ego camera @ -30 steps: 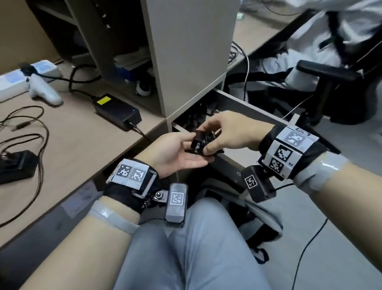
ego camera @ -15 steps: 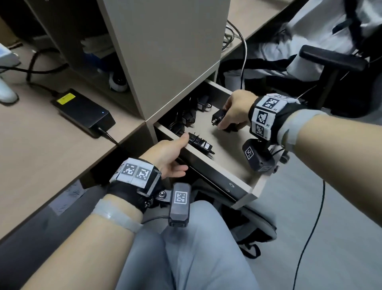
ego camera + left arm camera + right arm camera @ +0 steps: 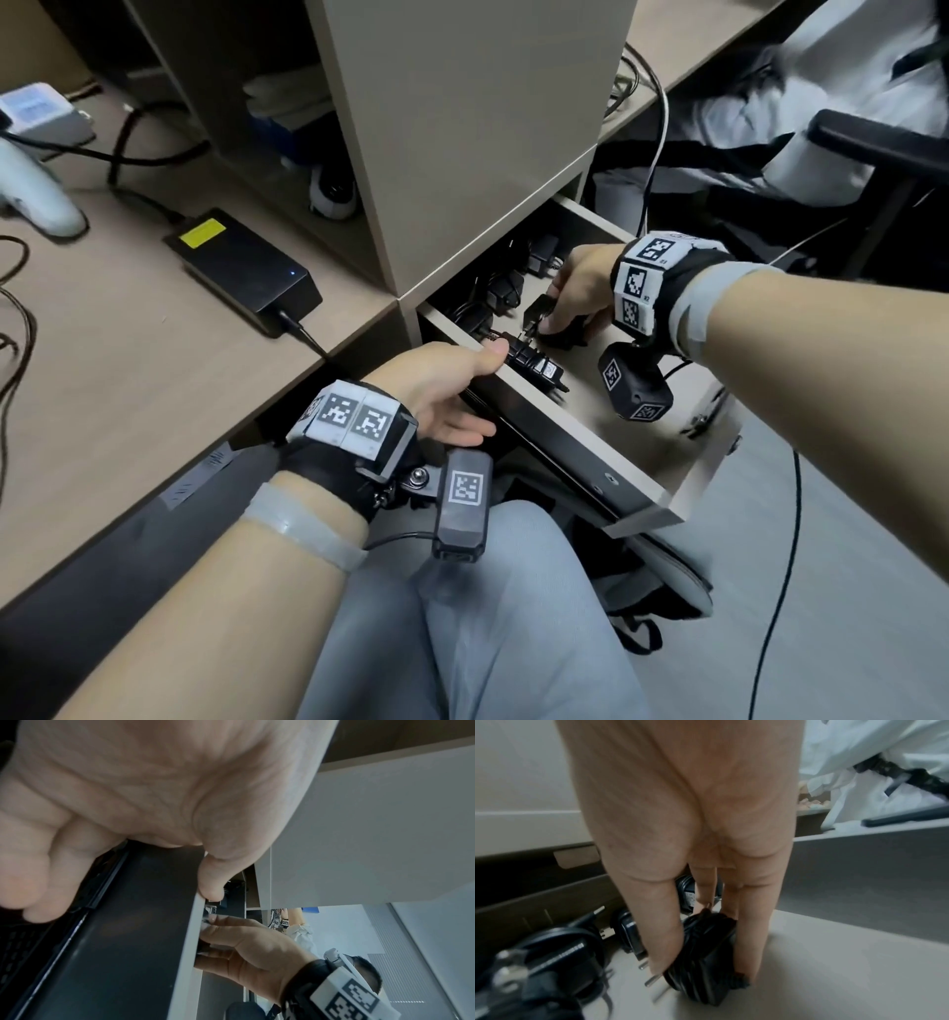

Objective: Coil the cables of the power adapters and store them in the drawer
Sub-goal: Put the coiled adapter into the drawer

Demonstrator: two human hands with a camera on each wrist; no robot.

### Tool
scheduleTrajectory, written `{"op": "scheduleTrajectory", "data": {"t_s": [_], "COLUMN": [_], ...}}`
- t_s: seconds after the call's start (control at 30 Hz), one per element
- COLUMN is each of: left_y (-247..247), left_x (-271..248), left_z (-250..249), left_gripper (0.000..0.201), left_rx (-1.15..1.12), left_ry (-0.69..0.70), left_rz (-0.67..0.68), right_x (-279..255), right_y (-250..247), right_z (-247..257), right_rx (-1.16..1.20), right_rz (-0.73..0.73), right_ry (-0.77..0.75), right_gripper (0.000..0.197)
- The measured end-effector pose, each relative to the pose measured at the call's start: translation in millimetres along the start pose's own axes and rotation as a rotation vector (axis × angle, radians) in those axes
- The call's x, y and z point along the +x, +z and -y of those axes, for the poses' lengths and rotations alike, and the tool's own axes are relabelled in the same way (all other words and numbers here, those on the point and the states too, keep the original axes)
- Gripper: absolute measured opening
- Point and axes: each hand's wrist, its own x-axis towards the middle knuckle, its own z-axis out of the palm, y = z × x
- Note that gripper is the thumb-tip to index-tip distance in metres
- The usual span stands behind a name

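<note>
From the head cam, the person's right hand (image 3: 577,293) is reaching down into the open beige wooden drawer (image 3: 662,493) under the desk, pinching a small black power adapter with its cable coiled around it (image 3: 552,329) right at the drawer floor. The left hand (image 3: 441,380) is gripping the drawer's near side wall, thumb on top of the edge, just beside another black adapter with a white label (image 3: 534,362) lying inside. A big black power brick with a yellow sticker (image 3: 241,270) is sitting up on the light wood desk (image 3: 102,360). In the left wrist cam, the left hand (image 3: 144,805) is wrapping over the drawer's dark side, fingers curling underneath. In the right wrist cam, the thumb and fingers (image 3: 753,933) are squeezing the coiled adapter (image 3: 703,957) from both sides, its metal prongs sticking out left, and more black adapters (image 3: 559,959) are lying just beside it.
</note>
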Motion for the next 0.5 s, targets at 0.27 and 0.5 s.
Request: {"op": "scheduleTrajectory", "data": {"t_s": [0.27,0.5], "left_y": [-2,-23], "left_x": [-2,-47], "left_z": [4,3], "left_gripper": [0.07,0.042], "left_rx": [0.014,0.002], "left_ry": [0.051,0.076], "left_rz": [-0.057,-0.067], "right_x": [-8,-57], "right_y": [5,-17], "right_z": [4,9], "right_rx": [0.043,0.304], "right_rz": [0.002,-0.057], "right_ry": [-0.07,-0.012], "right_gripper": [0.046,0.034]}}
